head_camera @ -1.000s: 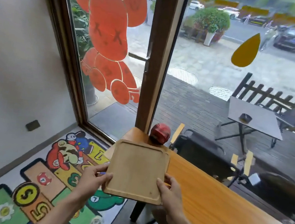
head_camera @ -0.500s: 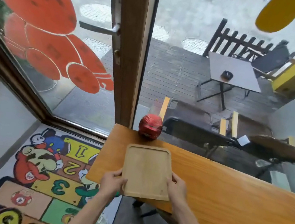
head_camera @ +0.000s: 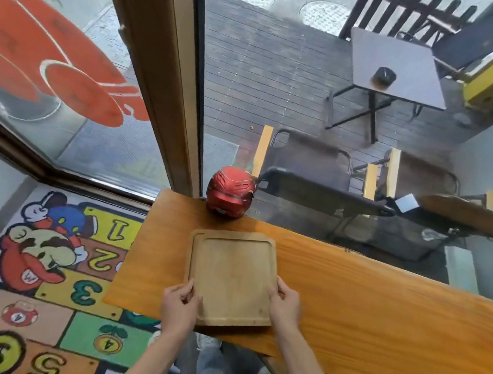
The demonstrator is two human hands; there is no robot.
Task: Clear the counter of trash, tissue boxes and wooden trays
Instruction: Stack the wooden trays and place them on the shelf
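One wooden counter — window-side

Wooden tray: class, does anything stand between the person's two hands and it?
Nothing visible does. The left hand and right hand already grip the wooden tray at its near corners on the counter.

Cartoon rug, window (patio beyond), daylight
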